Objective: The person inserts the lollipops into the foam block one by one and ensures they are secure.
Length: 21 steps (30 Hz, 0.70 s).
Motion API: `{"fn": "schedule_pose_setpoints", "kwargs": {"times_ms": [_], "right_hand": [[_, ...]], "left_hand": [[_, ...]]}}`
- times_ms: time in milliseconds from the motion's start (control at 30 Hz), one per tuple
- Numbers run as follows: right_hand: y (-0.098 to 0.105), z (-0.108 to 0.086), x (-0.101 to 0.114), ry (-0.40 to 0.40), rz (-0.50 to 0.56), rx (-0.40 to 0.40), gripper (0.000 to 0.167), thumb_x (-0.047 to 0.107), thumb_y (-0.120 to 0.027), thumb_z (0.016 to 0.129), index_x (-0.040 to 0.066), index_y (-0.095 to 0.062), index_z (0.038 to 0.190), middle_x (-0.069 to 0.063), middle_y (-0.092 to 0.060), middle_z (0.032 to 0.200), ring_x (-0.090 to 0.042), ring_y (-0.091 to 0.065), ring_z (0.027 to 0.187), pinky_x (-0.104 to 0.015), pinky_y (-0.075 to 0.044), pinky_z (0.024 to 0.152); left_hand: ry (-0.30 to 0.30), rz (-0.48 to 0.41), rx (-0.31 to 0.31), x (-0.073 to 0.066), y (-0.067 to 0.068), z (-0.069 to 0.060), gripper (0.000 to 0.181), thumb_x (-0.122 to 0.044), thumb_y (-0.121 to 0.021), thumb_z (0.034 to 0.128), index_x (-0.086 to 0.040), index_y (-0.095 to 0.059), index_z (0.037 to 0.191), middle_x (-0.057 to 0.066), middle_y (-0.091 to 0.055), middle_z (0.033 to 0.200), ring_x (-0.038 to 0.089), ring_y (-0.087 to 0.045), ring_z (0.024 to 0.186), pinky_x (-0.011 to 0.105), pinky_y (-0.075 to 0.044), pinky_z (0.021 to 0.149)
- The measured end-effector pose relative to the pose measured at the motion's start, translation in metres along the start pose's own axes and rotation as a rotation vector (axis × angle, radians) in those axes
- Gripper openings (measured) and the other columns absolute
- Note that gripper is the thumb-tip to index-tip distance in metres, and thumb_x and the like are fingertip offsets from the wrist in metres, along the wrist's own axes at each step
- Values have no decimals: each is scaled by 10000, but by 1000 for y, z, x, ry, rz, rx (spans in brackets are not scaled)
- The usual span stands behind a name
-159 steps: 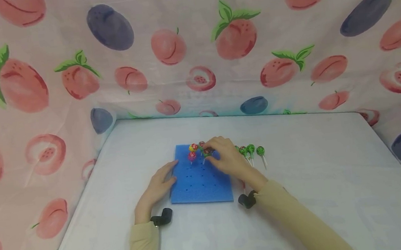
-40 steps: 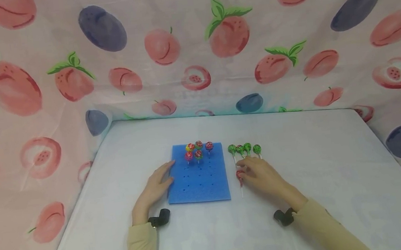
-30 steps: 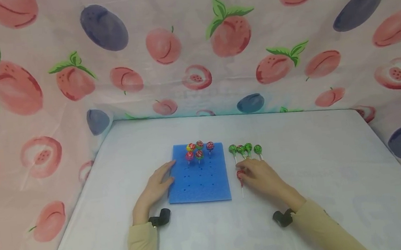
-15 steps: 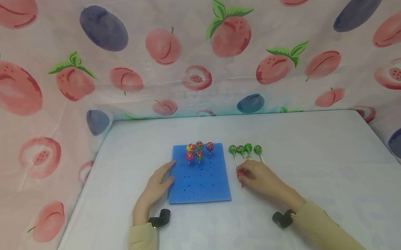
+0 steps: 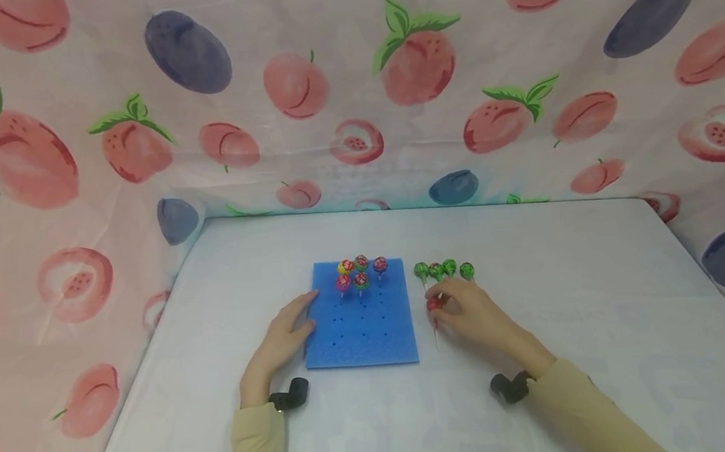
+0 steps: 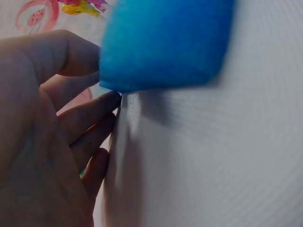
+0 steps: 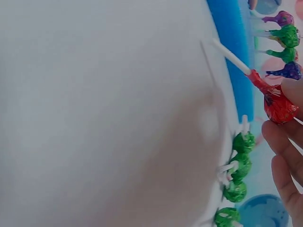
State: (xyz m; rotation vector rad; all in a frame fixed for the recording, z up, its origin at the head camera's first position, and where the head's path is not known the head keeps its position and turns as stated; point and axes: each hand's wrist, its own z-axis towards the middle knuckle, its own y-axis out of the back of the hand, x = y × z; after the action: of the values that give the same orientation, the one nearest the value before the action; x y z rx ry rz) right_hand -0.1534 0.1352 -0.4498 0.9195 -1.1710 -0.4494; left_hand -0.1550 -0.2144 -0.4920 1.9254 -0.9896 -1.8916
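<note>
My right hand pinches a red-wrapped lollipop by its candy head, the white stick pointing away from the palm; in the right wrist view the stick's end shows apart from its shadow on the table. Just left of it lies a blue foam board with small holes. Several lollipops stand upright at its far end, among them a yellow-red one and a pink one. Along the board's left edge, my left hand rests with fingers extended, its fingertips touching the foam.
Several green-wrapped lollipops lie in a row just beyond my right hand, sticks toward me. The white table extends to both sides. A fruit-printed cloth hangs behind and at the sides.
My right hand moved from the far part of the board to the right, took hold of the red lollipop and has just raised it slightly. The left hand has stayed at the board's edge.
</note>
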Motion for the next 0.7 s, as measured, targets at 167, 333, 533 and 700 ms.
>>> {"fn": "schedule_pose_setpoints", "kwargs": {"times_ms": [167,333,533,700], "right_hand": [[3,6,5,41,8,-26,211,104,-720,840,115,-654,1040,36,-643,956,-140,-620,916,-384,-542,875],[8,14,13,93,21,-67,221,52,-717,824,84,-652,1033,-4,-658,972,-168,-622,918,-385,-552,862],[11,24,23,102,12,-87,243,56,-719,830,97,-632,1053,-22,-672,979,-181,-615,950,-403,-545,905],[10,31,32,152,30,-100,230,54,-717,832,94,-633,1043,-23,-673,967,-183,-614,937,-411,-543,886]], "left_hand": [[5,-1,3,-1,0,0,549,-162,-462,988,-213,-309,1513,109,-288,1584,359,-193,1483,570,-183,1208],[6,0,5,-2,1,-1,551,-157,-460,986,-204,-307,1514,118,-286,1584,367,-192,1481,573,-180,1207],[9,2,3,-3,2,-1,548,-158,-462,984,-198,-315,1511,119,-291,1581,364,-197,1481,569,-182,1209],[10,-2,2,-4,2,0,548,-162,-468,984,-200,-319,1509,113,-295,1580,358,-199,1481,565,-183,1210]]}}
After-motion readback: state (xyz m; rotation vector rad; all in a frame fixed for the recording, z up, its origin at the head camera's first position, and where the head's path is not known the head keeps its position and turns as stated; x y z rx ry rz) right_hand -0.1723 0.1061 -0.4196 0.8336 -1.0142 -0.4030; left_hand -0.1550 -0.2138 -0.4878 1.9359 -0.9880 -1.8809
